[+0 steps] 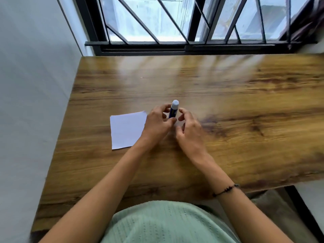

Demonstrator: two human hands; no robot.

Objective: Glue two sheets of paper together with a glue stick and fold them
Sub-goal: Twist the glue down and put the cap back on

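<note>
A blue glue stick [173, 110] with a pale cap stands upright near the middle of the wooden table [228, 106]. My left hand [157, 123] grips its blue body, thumb at the base. Just to its right, my right hand [188, 130] hovers with fingers curled and apart, not clearly touching the stick. White paper [127, 129] lies flat to the left of my hands; its right edge is hidden under my left hand. I cannot tell whether it is one sheet or two stacked.
The table's left edge runs along a white wall [31, 102]. A barred window [175, 23] stands beyond the far edge. The near edge meets my green shirt [166, 223]. A dark bracelet [225, 189] is on my right wrist.
</note>
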